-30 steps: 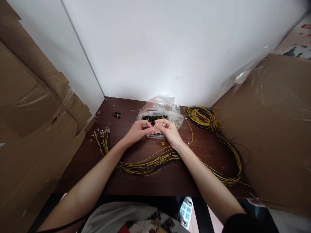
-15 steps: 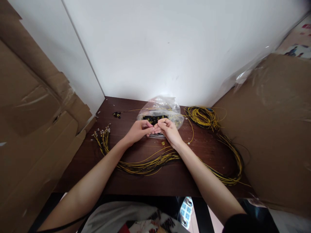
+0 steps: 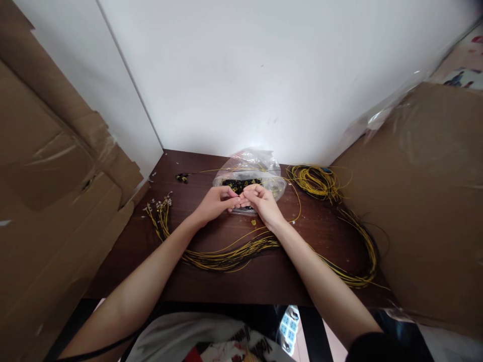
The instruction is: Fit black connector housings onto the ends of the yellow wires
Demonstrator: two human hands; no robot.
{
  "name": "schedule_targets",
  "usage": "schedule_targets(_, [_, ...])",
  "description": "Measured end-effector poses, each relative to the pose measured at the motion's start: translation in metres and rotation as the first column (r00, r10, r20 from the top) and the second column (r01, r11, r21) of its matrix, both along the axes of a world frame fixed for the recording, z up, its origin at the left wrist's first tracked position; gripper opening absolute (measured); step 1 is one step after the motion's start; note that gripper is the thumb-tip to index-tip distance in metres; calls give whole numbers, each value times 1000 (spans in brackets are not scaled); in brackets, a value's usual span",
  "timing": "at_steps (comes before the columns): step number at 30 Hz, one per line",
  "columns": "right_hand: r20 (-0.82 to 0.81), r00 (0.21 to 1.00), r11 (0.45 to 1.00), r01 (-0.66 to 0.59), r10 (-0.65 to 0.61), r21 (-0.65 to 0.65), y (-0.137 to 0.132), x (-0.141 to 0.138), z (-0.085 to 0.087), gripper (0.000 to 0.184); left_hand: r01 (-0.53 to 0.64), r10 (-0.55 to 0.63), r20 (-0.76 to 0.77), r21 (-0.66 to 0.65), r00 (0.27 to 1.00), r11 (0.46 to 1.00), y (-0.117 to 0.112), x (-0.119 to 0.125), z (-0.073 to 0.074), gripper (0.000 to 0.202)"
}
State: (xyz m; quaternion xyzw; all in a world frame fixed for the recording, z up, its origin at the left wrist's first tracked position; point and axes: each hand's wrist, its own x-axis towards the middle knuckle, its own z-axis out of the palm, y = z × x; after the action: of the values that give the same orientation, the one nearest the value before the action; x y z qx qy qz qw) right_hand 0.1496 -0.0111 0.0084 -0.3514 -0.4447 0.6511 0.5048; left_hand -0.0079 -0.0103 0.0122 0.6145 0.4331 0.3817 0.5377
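Observation:
My left hand (image 3: pixel 214 203) and my right hand (image 3: pixel 263 202) meet fingertip to fingertip over the dark wooden table (image 3: pixel 264 276), both pinched shut on something small that I cannot make out. A thin yellow cable (image 3: pixel 299 201) arcs from my right hand out to the right. Just behind the hands lies a clear plastic bag (image 3: pixel 249 168) with small black and yellow parts inside. A long bundle of yellow cables (image 3: pixel 226 256) runs under my forearms, its white connector ends (image 3: pixel 158 205) at the left.
A coil of yellow cable (image 3: pixel 315 181) lies at the back right, and more cable loops round the right edge (image 3: pixel 368 251). A small black and yellow connector (image 3: pixel 181 177) lies at the back left. Cardboard sheets stand on the left (image 3: pixel 56 191) and right (image 3: pixel 426 201). A white wall is behind.
Nothing much; the hands stay pinched together in the same spot, with only slight finger shifts.

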Motion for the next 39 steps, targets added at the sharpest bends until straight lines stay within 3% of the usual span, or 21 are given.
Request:
schedule_targets(8, [-43, 999, 999, 21, -22, -24, 1, 0, 0, 30, -5, 5, -16, 5, 1000, 1000, 0, 0, 0, 16])
schedule_targets(19, [99, 995, 999, -7, 3, 42, -2, 0, 3, 22, 11, -10, 22, -25, 1000, 1000, -1, 1, 2, 16])
schedule_targets(30, [-40, 999, 1000, 9, -10, -27, 2, 0, -2, 32, -6, 6, -13, -8, 1000, 1000, 0, 0, 0, 16])
schedule_targets(39, [3, 1000, 1000, 18, -18, -12, 0, 0, 2, 32, 0, 0, -11, -4, 1000, 1000, 0, 0, 1, 18])
